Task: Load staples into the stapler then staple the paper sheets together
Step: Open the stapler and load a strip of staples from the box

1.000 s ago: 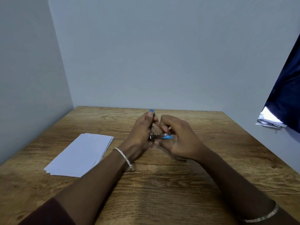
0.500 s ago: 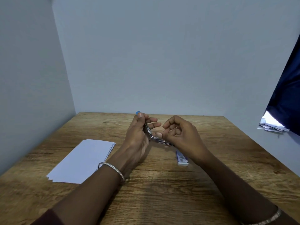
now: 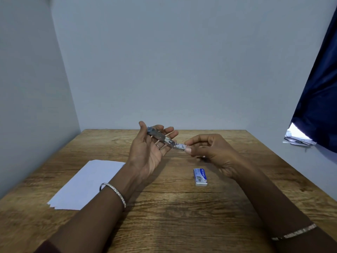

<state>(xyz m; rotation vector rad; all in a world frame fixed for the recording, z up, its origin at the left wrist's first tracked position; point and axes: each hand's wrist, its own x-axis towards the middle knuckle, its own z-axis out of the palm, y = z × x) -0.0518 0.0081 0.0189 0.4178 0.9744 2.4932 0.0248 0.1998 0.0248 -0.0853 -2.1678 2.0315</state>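
A small metal stapler [image 3: 160, 137] with a blue end lies across the palm and fingers of my left hand [image 3: 149, 150], raised above the wooden table [image 3: 173, 207]. The thumb is at the stapler's far end and the fingers are nearly straight under it. My right hand [image 3: 209, 152] pinches the stapler's near end between thumb and forefinger, where a slim metal part sticks out. A small blue and white staple box [image 3: 200, 176] lies on the table below my right hand. A stack of white paper sheets [image 3: 87, 183] lies at the left.
Grey walls close the table at the left and back. A dark blue curtain [image 3: 321, 88] hangs at the right with some papers [image 3: 299, 139] below it.
Both hands have opened apart from a tight huddle. The stapler now lies stretched out between them, and the staple box has come into view on the table. The camera has tilted up.
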